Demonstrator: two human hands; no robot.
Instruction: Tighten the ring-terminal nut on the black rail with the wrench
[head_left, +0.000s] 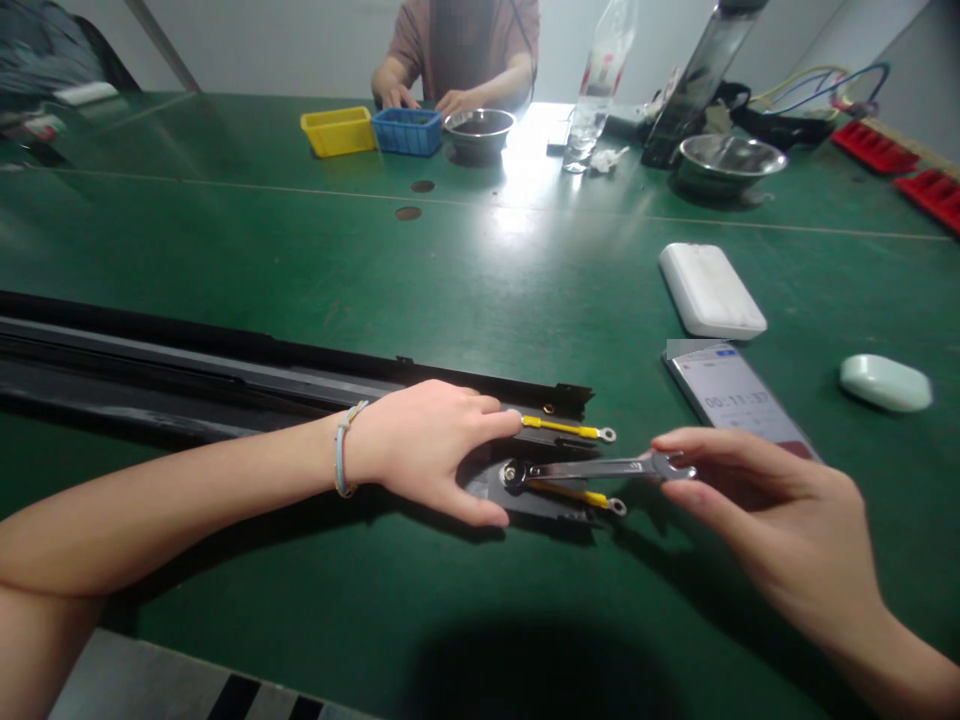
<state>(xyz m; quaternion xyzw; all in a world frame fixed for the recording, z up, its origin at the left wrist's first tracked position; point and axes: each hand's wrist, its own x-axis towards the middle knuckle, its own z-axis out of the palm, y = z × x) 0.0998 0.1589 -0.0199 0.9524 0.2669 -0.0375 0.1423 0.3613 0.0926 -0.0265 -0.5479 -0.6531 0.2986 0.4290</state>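
A long black metal channel (300, 362) lies across the table, its right end in front of me. My left hand (427, 445) rests on that end with thumb and fingers spread. Two short yellow wires with ring terminals stick out to the right; the upper yellow wire (562, 428) starts by my index fingertip, and the lower yellow wire (589, 496) runs partly under the wrench. My right hand (787, 520) pinches a combination wrench (592, 468) near its open jaw. The wrench's ring end sits around a fastener on the channel's end.
Right of the channel lie a phone (742, 395) showing a timer, a white box-shaped device (712, 290) and a pale case (885, 382). Farther back stand a yellow bin (337, 133), a blue bin (407, 132), metal bowls (480, 135) and a bottle (592, 90). Another person (465, 60) sits opposite.
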